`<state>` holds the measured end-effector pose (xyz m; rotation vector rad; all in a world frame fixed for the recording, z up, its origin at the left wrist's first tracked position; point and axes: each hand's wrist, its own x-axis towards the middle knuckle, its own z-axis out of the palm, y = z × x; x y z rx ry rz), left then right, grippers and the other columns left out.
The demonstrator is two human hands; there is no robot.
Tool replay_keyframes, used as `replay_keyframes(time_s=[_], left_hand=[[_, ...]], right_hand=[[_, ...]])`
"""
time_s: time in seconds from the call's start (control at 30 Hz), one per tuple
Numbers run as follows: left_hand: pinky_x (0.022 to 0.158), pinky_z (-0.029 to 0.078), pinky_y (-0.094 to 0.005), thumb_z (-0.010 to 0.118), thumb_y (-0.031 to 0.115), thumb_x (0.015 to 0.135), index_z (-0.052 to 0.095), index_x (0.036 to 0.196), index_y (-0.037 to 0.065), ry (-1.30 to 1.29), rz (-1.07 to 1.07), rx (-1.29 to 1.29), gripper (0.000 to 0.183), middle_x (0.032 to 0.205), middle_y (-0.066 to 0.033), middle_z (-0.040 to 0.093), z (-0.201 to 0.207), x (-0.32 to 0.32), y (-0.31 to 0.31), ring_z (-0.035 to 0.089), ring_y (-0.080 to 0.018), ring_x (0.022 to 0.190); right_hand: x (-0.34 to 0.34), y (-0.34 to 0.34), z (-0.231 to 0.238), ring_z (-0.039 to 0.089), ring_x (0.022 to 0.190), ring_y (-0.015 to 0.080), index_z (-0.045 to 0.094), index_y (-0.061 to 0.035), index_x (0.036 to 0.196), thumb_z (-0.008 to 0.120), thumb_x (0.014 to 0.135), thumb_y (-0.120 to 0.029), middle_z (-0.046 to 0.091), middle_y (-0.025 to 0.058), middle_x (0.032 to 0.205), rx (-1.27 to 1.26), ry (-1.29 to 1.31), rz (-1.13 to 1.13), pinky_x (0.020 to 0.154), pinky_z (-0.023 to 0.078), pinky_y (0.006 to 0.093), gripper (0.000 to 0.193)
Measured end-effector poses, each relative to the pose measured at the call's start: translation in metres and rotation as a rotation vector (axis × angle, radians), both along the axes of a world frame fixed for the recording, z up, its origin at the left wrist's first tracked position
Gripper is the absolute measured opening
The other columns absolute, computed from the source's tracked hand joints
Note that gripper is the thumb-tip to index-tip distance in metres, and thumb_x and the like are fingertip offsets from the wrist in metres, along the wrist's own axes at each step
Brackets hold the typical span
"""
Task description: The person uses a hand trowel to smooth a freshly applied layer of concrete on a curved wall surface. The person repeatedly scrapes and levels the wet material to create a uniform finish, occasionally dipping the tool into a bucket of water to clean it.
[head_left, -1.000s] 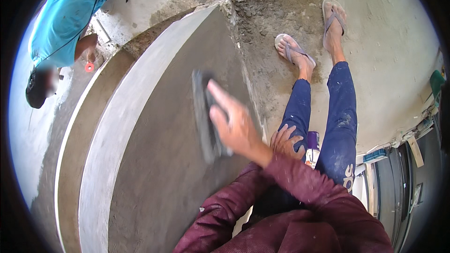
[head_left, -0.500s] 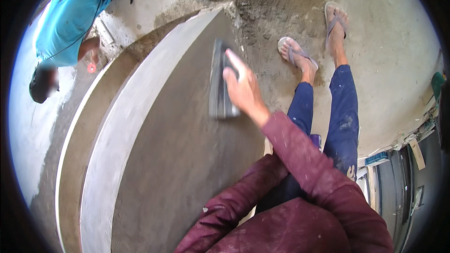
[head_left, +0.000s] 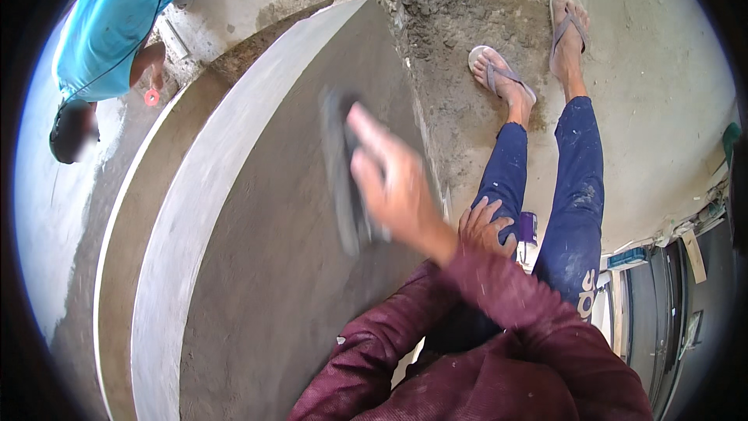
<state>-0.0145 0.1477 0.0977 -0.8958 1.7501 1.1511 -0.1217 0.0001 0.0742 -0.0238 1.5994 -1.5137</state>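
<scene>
Right hand (head_left: 389,187) with one trowel (head_left: 347,179) slid back down grey wall (head_left: 257,265), gripping it; left hand (head_left: 485,224) flat on knee.

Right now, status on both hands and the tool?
Right hand gripping the trowel, flat on the grey plaster slope, blurred. Left hand resting on the knee. Nothing blocking; another person at upper left.

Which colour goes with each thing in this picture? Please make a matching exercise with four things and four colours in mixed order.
Things:
1. sleeve
2. trousers
3. co-worker's shirt
4. wall

Colours:
A. grey
B. turquoise
C. maroon
D. dark blue

Pairs: 1-C, 2-D, 3-B, 4-A
</scene>
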Motion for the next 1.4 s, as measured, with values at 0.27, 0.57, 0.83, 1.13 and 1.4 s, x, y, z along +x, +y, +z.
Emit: replay_keyframes(time_s=[0.27, 0.57, 0.83, 1.13, 1.4], left_hand=[[0.124, 0.023, -0.0503, 0.050, 0.052, 0.095, 0.046, 0.151, 0.029, -0.038, -0.237, 0.034, 0.061, 0.155, -0.0062, 0.048, -0.002, 0.009, 0.002, 0.029, -0.0271, 0.151], [0.122, 0.028, -0.0449, 0.054, 0.042, 0.102, 0.048, 0.149, 0.022, 0.511, -0.084, -0.017, 0.052, 0.149, -0.0057, 0.050, -0.028, 0.038, 0.006, 0.037, -0.0252, 0.145], [0.119, 0.032, -0.0523, 0.051, 0.047, 0.103, 0.053, 0.143, 0.021, 0.226, -0.244, 0.174, 0.048, 0.146, -0.0096, 0.055, -0.027, 0.012, -0.009, 0.047, -0.0325, 0.138], [0.119, 0.031, -0.0439, 0.057, 0.055, 0.096, 0.058, 0.139, 0.019, 0.131, -0.128, 0.187, 0.056, 0.143, -0.0115, 0.056, -0.009, -0.020, -0.024, 0.045, -0.0348, 0.137], [0.115, 0.036, -0.0451, 0.055, 0.056, 0.096, 0.059, 0.138, 0.018, 0.185, -0.038, 0.071, 0.057, 0.143, -0.0111, 0.058, -0.021, 0.003, -0.001, 0.048, -0.0317, 0.136]], right_hand=[[0.000, 0.008, 0.042, 0.062, 0.113, 0.0410, 0.049, -0.0034, 0.150, 0.056, 0.099, -0.015, 0.066, 0.0233, 0.117, -0.094, -0.038, 0.087, 0.099, 0.049, 0.0465, 0.053], [0.043, 0.017, -0.079, 0.055, 0.133, 0.0431, 0.049, 0.0033, 0.147, 0.053, 0.098, -0.014, 0.056, 0.0312, 0.142, 0.176, -0.090, 0.000, 0.113, 0.042, 0.0464, 0.052], [-0.032, -0.022, -0.127, 0.057, 0.126, 0.0430, 0.053, 0.0010, 0.143, 0.051, 0.100, -0.021, 0.060, 0.0277, 0.136, 0.255, -0.118, -0.017, 0.106, 0.046, 0.0443, 0.048], [-0.041, -0.039, -0.130, 0.061, 0.123, 0.0432, 0.056, -0.0020, 0.141, 0.053, 0.101, -0.024, 0.064, 0.0265, 0.131, 0.240, -0.037, -0.108, 0.107, 0.047, 0.0448, 0.046], [-0.019, -0.026, -0.113, 0.055, 0.133, 0.0432, 0.052, 0.0032, 0.144, 0.052, 0.100, -0.021, 0.057, 0.0299, 0.141, 0.083, 0.013, -0.055, 0.114, 0.041, 0.0438, 0.051]])
